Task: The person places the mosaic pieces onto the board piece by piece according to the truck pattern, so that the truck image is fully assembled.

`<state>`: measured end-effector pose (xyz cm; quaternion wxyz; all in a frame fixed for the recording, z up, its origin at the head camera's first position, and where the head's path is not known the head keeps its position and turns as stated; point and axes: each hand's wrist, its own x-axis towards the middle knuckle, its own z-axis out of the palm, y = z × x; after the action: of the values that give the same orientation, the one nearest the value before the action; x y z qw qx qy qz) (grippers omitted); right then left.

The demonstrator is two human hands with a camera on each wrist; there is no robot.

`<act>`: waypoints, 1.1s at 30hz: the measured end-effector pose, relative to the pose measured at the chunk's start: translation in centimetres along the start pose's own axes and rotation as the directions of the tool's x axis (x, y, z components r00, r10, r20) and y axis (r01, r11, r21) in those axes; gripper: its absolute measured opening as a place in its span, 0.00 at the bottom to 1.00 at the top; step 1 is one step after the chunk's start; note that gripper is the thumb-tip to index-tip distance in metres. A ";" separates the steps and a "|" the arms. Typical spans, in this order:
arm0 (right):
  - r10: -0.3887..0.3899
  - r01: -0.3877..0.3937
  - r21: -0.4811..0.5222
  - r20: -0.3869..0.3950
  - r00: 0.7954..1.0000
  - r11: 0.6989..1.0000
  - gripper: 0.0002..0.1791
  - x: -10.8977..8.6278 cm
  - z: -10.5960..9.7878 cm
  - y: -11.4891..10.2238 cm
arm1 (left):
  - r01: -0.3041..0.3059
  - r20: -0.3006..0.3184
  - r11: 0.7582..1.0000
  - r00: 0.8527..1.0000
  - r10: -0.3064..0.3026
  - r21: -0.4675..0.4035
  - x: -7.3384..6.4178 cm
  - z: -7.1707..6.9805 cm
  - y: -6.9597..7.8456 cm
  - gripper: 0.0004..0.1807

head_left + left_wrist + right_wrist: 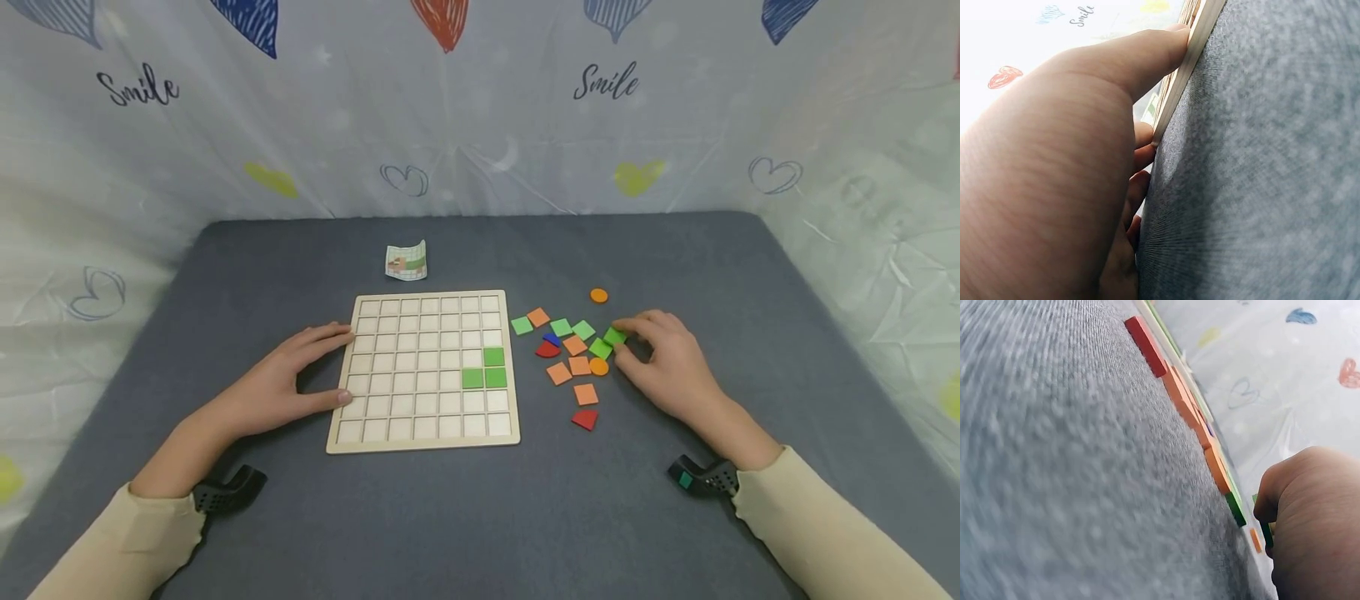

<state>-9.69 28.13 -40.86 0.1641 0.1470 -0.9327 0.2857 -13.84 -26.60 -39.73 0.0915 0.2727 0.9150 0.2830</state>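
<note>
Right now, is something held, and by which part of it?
The right hand pinches a green tile by its right side; the left hand only touches the board.

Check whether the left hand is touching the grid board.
Touching. The left wrist view shows the left hand with its thumb against the edge of the grid board, no gap between them.

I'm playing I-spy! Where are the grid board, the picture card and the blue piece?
Grid board [426,382]: head view, on a bare square near its middle.
Picture card [406,262]: head view, on its printed face.
Blue piece [552,339]: head view, on its flat top.
</note>
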 end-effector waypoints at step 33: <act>-0.230 0.224 0.132 0.036 0.972 0.966 0.14 2.9 4.0 -5.2 | 0.003 -0.007 1.000 1.000 -0.003 -0.002 0.0 0.2 -0.4 0.48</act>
<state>-11.26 21.14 -40.30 0.1621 0.2703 -0.8934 0.3202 -13.96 -26.73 -40.09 0.0892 0.2700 0.9154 0.2849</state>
